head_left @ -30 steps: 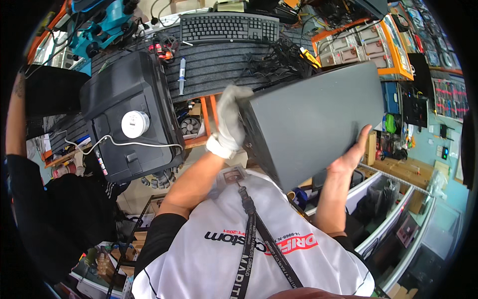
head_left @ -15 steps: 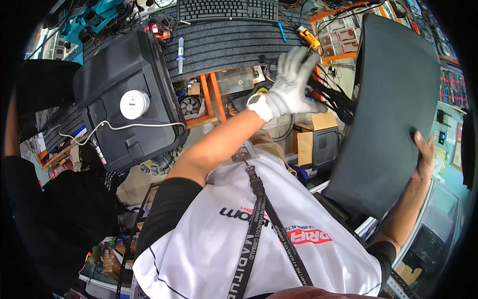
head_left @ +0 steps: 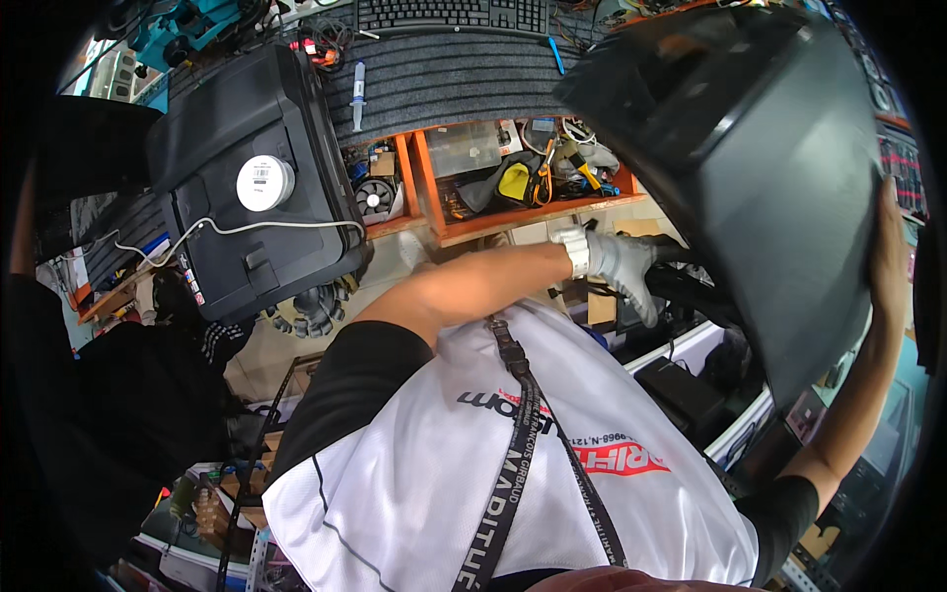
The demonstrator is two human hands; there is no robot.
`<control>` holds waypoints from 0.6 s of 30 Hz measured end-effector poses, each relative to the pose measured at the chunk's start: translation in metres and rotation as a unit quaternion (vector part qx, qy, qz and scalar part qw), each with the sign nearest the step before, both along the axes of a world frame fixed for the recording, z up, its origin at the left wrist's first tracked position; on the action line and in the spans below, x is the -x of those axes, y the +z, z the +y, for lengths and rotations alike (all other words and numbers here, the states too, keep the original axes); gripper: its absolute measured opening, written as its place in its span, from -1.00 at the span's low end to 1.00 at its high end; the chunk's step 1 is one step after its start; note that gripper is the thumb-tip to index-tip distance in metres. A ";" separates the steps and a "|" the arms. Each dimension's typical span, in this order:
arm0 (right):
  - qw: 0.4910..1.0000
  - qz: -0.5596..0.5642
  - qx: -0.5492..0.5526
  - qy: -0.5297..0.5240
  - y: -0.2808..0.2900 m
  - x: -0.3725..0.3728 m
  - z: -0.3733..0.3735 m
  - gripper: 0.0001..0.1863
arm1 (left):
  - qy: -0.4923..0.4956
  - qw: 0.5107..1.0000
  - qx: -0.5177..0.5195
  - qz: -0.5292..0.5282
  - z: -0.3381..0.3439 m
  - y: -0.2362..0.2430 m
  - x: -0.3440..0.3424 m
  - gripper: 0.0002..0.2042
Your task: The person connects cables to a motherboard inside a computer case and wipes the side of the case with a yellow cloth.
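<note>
Dark casing [head_left: 799,187], right of orange drawer [head_left: 538,222], seemed stiff, slick, heavy; lower edges suited two-handed hold. Right hand [head_left: 891,247] lay flat on side away from drawer; gloved left hand [head_left: 623,266] neared cables [head_left: 691,278], finger closure indeterminable.

You see a black boxy unit [head_left: 314,192] | white tub [head_left: 264,184] atop it | keyboard [head_left: 453,15] beyond it, rightward | syringe [head_left: 358,97], fan [head_left: 375,198] and orange drawer [head_left: 538,219] to its right

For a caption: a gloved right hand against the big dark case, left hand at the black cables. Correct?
Not quite: in the head view, the right hand against the big dark case is bare, not gloved. The left hand is at the black cables.
</note>
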State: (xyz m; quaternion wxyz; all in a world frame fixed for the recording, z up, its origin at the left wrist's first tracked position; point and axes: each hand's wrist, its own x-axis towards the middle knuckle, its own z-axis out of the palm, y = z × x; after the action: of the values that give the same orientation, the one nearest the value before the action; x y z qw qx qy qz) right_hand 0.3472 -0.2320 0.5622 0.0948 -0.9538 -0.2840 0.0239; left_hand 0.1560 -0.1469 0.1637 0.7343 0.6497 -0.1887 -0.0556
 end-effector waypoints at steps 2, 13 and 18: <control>0.998 -0.010 0.053 0.035 -0.014 0.018 0.041 -0.24 | 0.015 0.985 -0.168 0.048 -0.024 -0.019 -0.011 0.13; 0.893 0.166 0.171 0.381 -0.150 0.018 0.238 -0.05 | 0.085 0.924 0.330 0.171 -0.070 -0.091 0.020 -0.79; 0.856 0.237 0.167 0.428 -0.191 0.028 0.316 -0.08 | 0.247 0.920 0.230 0.199 -0.042 -0.097 0.000 -0.75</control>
State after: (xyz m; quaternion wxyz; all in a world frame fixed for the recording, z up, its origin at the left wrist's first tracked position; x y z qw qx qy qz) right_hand 0.3190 0.0843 0.3713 -0.0212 -0.7050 -0.6249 0.3346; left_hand 0.1565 -0.1893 0.0669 0.8764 0.4642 0.1203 0.0441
